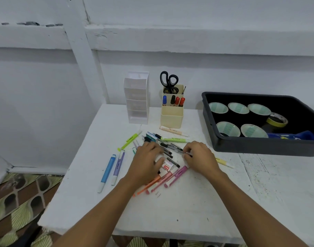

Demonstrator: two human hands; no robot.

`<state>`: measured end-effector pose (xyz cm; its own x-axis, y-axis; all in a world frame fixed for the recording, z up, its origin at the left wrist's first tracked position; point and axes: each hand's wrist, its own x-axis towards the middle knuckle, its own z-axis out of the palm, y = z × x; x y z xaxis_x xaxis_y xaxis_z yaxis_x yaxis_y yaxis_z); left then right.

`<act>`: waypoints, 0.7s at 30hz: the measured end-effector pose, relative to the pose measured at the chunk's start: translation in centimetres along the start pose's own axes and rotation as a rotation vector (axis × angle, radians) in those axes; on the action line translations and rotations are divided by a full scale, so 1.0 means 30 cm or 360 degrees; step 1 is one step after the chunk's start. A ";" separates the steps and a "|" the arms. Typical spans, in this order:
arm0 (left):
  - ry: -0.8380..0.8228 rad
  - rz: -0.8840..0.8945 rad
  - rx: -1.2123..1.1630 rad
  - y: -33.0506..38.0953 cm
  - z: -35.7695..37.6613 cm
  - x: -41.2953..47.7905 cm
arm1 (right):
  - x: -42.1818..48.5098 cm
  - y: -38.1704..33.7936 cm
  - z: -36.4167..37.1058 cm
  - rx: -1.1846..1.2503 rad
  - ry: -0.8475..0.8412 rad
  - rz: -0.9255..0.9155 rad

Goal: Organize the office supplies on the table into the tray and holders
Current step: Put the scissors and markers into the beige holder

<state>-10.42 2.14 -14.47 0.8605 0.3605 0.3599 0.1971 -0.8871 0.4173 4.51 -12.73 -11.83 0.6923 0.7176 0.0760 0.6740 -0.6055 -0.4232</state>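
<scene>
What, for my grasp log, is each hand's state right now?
Left hand: on the pen pile, grip cannot be told.
Right hand: pinches a black pen.

Head-worn view — it looks forward and down onto the white table (188,211), close in, forearms (102,211) entering from the bottom edge. Wide-angle: left hand (146,162) and right hand (201,157) sit mid-frame over the pens (170,151), the wall (188,68) ahead fills the upper half — floor (19,202) shows lower left.

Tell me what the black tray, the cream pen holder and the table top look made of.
Black tray: likely molded plastic, matte, rounded rim. Cream pen holder: probably plastic, smooth, thin straight walls. Table top: seemingly painted wood or board; white coat scuffed and speckled.
</scene>
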 end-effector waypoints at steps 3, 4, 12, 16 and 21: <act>0.0059 -0.0130 -0.0136 -0.013 -0.011 0.047 | 0.003 0.004 -0.029 0.0222 0.0170 -0.0039; 0.0073 -0.0180 -0.0210 -0.010 -0.014 0.061 | 0.004 0.002 -0.040 0.0289 0.0225 -0.0072; 0.0292 -0.1107 -0.1881 0.104 -0.064 0.177 | 0.033 -0.048 -0.080 0.1300 0.0180 0.0233; 0.0366 -0.0888 -0.1929 0.096 -0.104 0.202 | 0.055 -0.052 -0.035 0.1105 0.0090 0.0223; 0.0447 -0.0813 -0.1635 0.042 -0.150 0.213 | 0.098 -0.026 0.013 0.0137 -0.0076 0.0040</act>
<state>-6.79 4.62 -7.89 0.6325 0.7710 0.0738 -0.0922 -0.0196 0.9955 5.92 -10.03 -11.62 0.6942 0.7195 0.0221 0.6306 -0.5931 -0.5006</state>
